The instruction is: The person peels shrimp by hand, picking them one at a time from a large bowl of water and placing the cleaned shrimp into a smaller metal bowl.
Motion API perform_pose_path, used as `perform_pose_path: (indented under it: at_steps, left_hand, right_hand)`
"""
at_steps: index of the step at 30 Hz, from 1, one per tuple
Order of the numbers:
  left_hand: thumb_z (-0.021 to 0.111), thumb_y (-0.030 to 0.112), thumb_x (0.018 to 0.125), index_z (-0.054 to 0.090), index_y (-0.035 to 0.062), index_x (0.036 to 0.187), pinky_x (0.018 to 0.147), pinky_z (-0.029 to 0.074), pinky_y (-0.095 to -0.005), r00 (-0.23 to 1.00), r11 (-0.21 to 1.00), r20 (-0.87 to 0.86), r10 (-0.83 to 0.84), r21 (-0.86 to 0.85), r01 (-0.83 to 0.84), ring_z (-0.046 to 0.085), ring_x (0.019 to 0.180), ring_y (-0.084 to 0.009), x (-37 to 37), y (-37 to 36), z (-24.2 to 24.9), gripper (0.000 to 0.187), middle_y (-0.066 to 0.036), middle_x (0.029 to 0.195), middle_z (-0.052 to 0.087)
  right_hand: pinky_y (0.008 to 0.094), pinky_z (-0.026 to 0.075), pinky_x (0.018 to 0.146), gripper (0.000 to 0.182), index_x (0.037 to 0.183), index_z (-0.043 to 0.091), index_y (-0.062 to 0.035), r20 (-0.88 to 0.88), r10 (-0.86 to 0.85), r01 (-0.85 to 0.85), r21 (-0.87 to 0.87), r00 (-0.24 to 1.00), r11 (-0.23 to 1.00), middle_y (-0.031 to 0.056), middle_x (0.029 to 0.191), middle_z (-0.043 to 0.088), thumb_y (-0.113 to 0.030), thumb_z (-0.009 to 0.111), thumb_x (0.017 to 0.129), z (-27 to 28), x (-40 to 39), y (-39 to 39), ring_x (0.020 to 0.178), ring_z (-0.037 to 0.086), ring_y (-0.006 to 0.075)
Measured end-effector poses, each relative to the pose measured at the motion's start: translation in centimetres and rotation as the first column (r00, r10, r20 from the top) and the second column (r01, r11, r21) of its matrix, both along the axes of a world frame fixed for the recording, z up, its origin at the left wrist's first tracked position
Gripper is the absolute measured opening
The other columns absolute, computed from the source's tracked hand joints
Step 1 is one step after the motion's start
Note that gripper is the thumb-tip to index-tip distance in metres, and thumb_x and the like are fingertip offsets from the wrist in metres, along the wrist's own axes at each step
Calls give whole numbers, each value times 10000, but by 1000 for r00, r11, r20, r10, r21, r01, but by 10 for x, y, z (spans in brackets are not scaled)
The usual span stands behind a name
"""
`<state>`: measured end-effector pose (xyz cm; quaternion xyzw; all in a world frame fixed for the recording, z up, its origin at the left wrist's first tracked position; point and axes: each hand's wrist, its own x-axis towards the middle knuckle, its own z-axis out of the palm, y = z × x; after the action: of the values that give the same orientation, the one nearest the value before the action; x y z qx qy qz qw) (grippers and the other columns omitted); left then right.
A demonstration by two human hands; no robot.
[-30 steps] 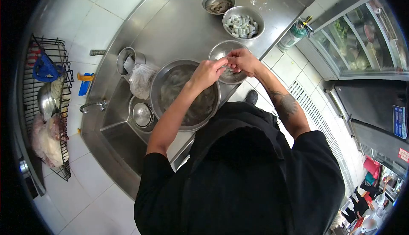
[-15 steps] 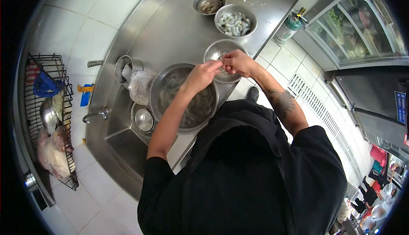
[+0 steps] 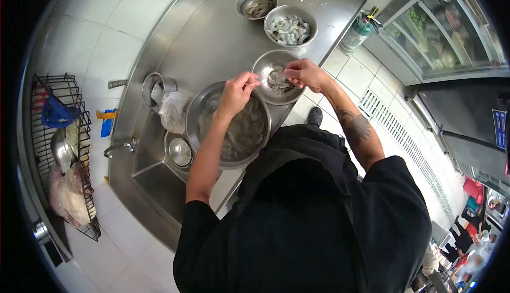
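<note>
My left hand (image 3: 236, 95) is above the right rim of a large steel bowl (image 3: 191, 133) of murky water with unpeeled shrimp (image 3: 241, 128) in it. Its thumb and fingertips are pinched together, with a small pale bit at the tips that I cannot make out. Over a smaller steel bowl (image 3: 265, 61) is my right hand (image 3: 308, 75), fingers closed in a pinch; what they hold is too small to name. Thin greyish shrimp shells (image 3: 279, 80) lie in that bowl. Beyond it, another bowl (image 3: 314, 22) holds peeled shrimp (image 3: 288, 30).
A small bowl with dark greyish pieces (image 3: 257, 9) stands farther back on the steel counter (image 3: 223, 38). At left are a steel pot (image 3: 154, 83), a plastic bag (image 3: 173, 112), a sink (image 3: 159, 189) with a faucet (image 3: 121, 147), and a wire rack (image 3: 66, 160). A glass-door fridge (image 3: 441, 32) stands right.
My hands, together over the smaller bowl before, have moved apart. The left has gone left toward the large bowl; the right stays over the smaller bowl, where the shells now show.
</note>
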<state>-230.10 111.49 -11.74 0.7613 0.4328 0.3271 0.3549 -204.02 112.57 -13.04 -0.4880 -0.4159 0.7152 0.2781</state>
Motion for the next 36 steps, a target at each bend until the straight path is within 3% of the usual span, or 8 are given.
perform_pose_path:
  at_steps: [5, 9, 13, 15, 21, 31, 33, 36]
  left_hand:
    - [689, 11, 858, 585, 14, 1123, 739, 575, -315, 988, 980, 95, -121, -146, 134, 706, 889, -198, 30, 3, 6, 285, -114, 987, 680]
    - [705, 22, 844, 591, 6, 1052, 740, 566, -301, 973, 968, -33, -227, 98, 229, 705, 859, -201, 49, 8, -13, 238, -99, 916, 660]
    - [706, 18, 852, 591, 8, 1027, 737, 563, -291, 932, 952, -209, -296, 18, 307, 702, 842, -177, 48, 16, -22, 211, -96, 912, 653]
    - [696, 49, 873, 567, -3, 964, 655, 530, -299, 969, 955, 125, -213, -185, 234, 655, 731, -143, 49, 9, -21, 166, -112, 854, 653]
    - [673, -10, 888, 533, -8, 849, 721, 562, -270, 936, 921, 288, -202, -270, 282, 683, 812, -116, 57, 6, -5, 145, -21, 752, 641]
    - [666, 1, 901, 524, 4, 816, 642, 551, -250, 945, 943, 181, -272, -147, 299, 687, 762, -116, 53, 6, -3, 166, -36, 765, 651]
    - [667, 13, 905, 542, 1, 823, 620, 544, -245, 962, 957, 208, -175, -192, 216, 696, 768, -121, 57, 5, 0, 150, -55, 779, 666]
    - [667, 20, 906, 568, -7, 925, 622, 546, -244, 957, 942, 257, -133, -267, 202, 696, 753, -127, 56, 4, -16, 104, -72, 816, 680]
  right_hand:
    - [217, 354, 420, 138, 905, 616, 15, -20, 48, -47, 33, 999, 998, 5, 686, 542, -116, 616, 950, -1, 4, 5, 486, 466, 74]
    - [215, 347, 416, 124, 906, 610, 20, -76, 70, -73, -39, 995, 997, 13, 698, 547, -98, 615, 945, -5, 6, 15, 492, 469, 75]
    - [210, 342, 414, 104, 931, 603, 22, -173, 37, -53, -92, 984, 994, 18, 715, 553, -81, 602, 946, -4, 12, 18, 495, 467, 76]
    - [205, 340, 419, 100, 966, 595, 19, -284, 51, -84, -106, 957, 991, 18, 731, 560, -80, 591, 957, -6, 17, 19, 521, 476, 73]
    - [201, 329, 430, 100, 940, 591, 3, -385, 99, -157, -122, 917, 980, 20, 720, 543, -91, 579, 972, -6, 17, 16, 551, 449, 70]
    - [191, 342, 441, 110, 976, 597, -12, -361, 124, -157, -62, 924, 986, -2, 734, 547, -115, 562, 987, -1, 19, 16, 558, 476, 64]
    - [217, 324, 434, 128, 918, 585, -5, -161, 155, -156, 6, 975, 988, -5, 664, 507, -120, 583, 975, 7, 19, 16, 515, 428, 69]
    - [224, 331, 429, 125, 908, 586, -2, -154, 129, -128, 14, 980, 992, -3, 661, 507, -108, 575, 974, 17, 16, 15, 505, 436, 72]
